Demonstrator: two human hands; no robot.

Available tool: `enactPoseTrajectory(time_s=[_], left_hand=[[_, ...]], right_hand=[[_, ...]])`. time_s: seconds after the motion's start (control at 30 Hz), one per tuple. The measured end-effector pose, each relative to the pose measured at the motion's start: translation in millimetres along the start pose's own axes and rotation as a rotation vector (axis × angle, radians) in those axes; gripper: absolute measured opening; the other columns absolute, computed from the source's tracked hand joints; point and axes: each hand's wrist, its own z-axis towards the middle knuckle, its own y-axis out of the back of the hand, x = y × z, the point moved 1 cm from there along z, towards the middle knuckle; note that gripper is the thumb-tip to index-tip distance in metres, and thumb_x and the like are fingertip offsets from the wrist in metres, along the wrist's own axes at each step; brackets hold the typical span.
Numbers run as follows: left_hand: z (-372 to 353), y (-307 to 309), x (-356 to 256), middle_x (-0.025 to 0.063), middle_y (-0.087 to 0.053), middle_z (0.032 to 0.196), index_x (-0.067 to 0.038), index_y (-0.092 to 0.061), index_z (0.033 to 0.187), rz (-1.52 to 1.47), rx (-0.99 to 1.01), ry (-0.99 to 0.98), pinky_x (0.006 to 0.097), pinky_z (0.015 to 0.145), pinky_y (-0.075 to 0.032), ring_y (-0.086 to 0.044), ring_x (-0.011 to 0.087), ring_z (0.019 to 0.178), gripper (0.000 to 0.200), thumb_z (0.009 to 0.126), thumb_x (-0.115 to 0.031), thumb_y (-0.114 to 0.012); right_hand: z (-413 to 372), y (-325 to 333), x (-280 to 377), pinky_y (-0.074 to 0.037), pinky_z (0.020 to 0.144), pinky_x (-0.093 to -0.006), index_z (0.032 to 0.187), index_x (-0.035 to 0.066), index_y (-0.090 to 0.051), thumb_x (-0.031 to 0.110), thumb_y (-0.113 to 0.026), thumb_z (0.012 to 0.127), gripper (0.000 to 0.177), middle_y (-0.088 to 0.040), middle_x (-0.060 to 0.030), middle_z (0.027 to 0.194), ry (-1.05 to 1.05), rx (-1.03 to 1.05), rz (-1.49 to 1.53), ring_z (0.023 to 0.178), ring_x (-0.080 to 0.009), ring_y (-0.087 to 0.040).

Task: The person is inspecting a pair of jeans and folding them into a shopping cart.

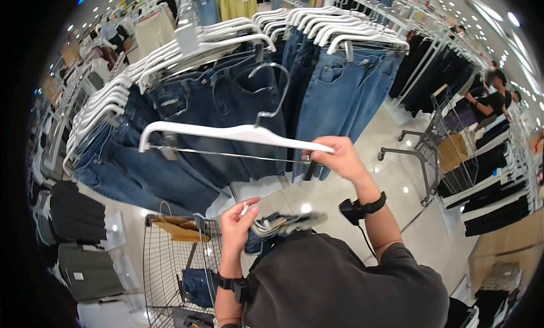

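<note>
In my right hand (341, 158) is the right end of a white clip hanger (226, 132), gripped with the fingers closed. The hanger is held nearly level, its metal hook up, with a thin metal bar and clips below; no garment hangs from it. My left hand (237, 225) is lower, close to my body, its fingers curled around a small white piece (245, 208) that I cannot make out. Just right of it, a bundle of folded jeans (283, 226) lies against my front; whether the left hand touches it is hidden.
Jeans (345, 90) on white hangers fill the rack ahead. A wire cart (170, 271) with a brown paper bag (181, 229) stands at lower left. On the right are another cart (442, 158), a person in black (494, 101) and racks of dark clothes (498, 186).
</note>
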Motion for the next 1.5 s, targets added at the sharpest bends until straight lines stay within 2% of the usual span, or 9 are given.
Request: enactPoseTrajectory(time_s=[0.1, 0.13, 0.23, 0.43, 0.67, 0.77, 1.03, 1.17, 1.5], left_hand=[[1, 14, 1, 0.0036, -0.065, 0.098, 0.005, -0.064, 0.111, 0.106, -0.055, -0.043, 0.0176, 0.069, -0.041, -0.054, 0.0042, 0.08, 0.027, 0.086, -0.005, -0.064], [0, 14, -1, 0.0033, -0.065, 0.097, 0.005, -0.064, 0.111, 0.107, -0.066, -0.039, 0.0175, 0.068, -0.04, -0.054, 0.0038, 0.079, 0.027, 0.086, -0.004, -0.064], [0, 17, 1, 0.0014, -0.065, 0.093, 0.005, -0.064, 0.111, 0.088, -0.093, -0.021, 0.0172, 0.067, -0.039, -0.052, 0.0027, 0.076, 0.027, 0.086, -0.005, -0.064], [11, 14, 4, -0.0043, -0.061, 0.083, 0.004, -0.066, 0.107, 0.111, -0.153, -0.018, 0.0166, 0.061, -0.033, -0.046, 0.0004, 0.068, 0.023, 0.088, -0.009, -0.063], [15, 1, 6, -0.0059, -0.059, 0.079, 0.003, -0.068, 0.105, 0.153, -0.262, -0.058, 0.018, 0.061, -0.032, -0.043, 0.001, 0.067, 0.024, 0.09, -0.015, -0.063], [13, 4, 17, -0.0049, -0.06, 0.081, 0.004, -0.067, 0.104, 0.173, -0.319, -0.084, 0.0184, 0.064, -0.033, -0.045, 0.0022, 0.07, 0.025, 0.09, -0.017, -0.063], [10, -14, 21, -0.0028, -0.062, 0.083, 0.004, -0.067, 0.104, 0.142, -0.421, -0.077, 0.0202, 0.068, -0.035, -0.047, 0.0041, 0.074, 0.027, 0.09, -0.018, -0.063], [12, -28, 23, -0.0093, -0.047, 0.068, 0.002, -0.069, 0.102, 0.151, -0.453, -0.087, 0.019, 0.061, -0.029, -0.04, 0.0024, 0.065, 0.028, 0.091, -0.023, -0.061], [8, -37, 30, -0.0082, -0.05, 0.07, 0.002, -0.069, 0.1, 0.145, -0.482, -0.073, 0.0193, 0.064, -0.033, -0.043, 0.0036, 0.067, 0.028, 0.091, -0.023, -0.061]], right_hand=[[-19, 74, 2, -0.039, 0.055, -0.0185, 0.095, 0.0, -0.069, 0.016, -0.065, 0.088, 0.018, -0.066, -0.0004, 0.08, -0.126, -0.102, 0.005, 0.064, -0.004, -0.051], [-26, 101, -3, -0.042, 0.052, -0.0181, 0.096, -0.001, -0.066, 0.032, -0.063, 0.089, 0.034, -0.067, -0.0049, 0.079, -0.076, -0.176, -0.125, 0.06, -0.0046, -0.054], [-58, 182, -7, -0.04, 0.052, -0.0194, 0.092, 0.002, -0.068, 0.029, -0.061, 0.091, 0.028, -0.068, -0.0049, 0.08, -0.04, -0.387, -0.157, 0.065, -0.0064, -0.058], [-81, 316, -17, -0.04, 0.066, -0.0197, 0.096, 0.003, -0.067, 0.03, -0.057, 0.094, 0.029, -0.069, -0.0043, 0.085, 0.042, -0.503, -0.1, 0.071, -0.0046, -0.053], [-63, 413, -16, -0.04, 0.063, -0.0206, 0.094, 0.006, -0.067, 0.032, -0.059, 0.093, 0.027, -0.069, -0.0033, 0.085, -0.151, -0.41, -0.188, 0.071, -0.0068, -0.057], [-42, 428, -8, -0.047, 0.074, -0.0276, 0.092, 0.004, -0.066, 0.031, -0.061, 0.091, 0.028, -0.068, -0.0053, 0.086, -0.111, -0.279, -0.071, 0.086, -0.017, -0.065], [49, 458, 25, -0.036, 0.061, -0.0186, 0.092, 0.007, -0.067, 0.037, -0.059, 0.091, 0.031, -0.067, 0.0012, 0.085, -0.08, -0.114, -0.291, 0.067, -0.0032, -0.047], [75, 466, 31, -0.036, 0.062, -0.0191, 0.094, 0.007, -0.068, 0.033, -0.061, 0.091, 0.027, -0.067, 0.0018, 0.086, -0.068, -0.094, -0.221, 0.069, -0.004, -0.049], [117, 464, 49, -0.039, 0.067, -0.0208, 0.1, 0.006, -0.07, 0.03, -0.064, 0.089, 0.027, -0.067, 0.0016, 0.09, -0.184, -0.056, -0.37, 0.077, -0.0052, -0.054]])
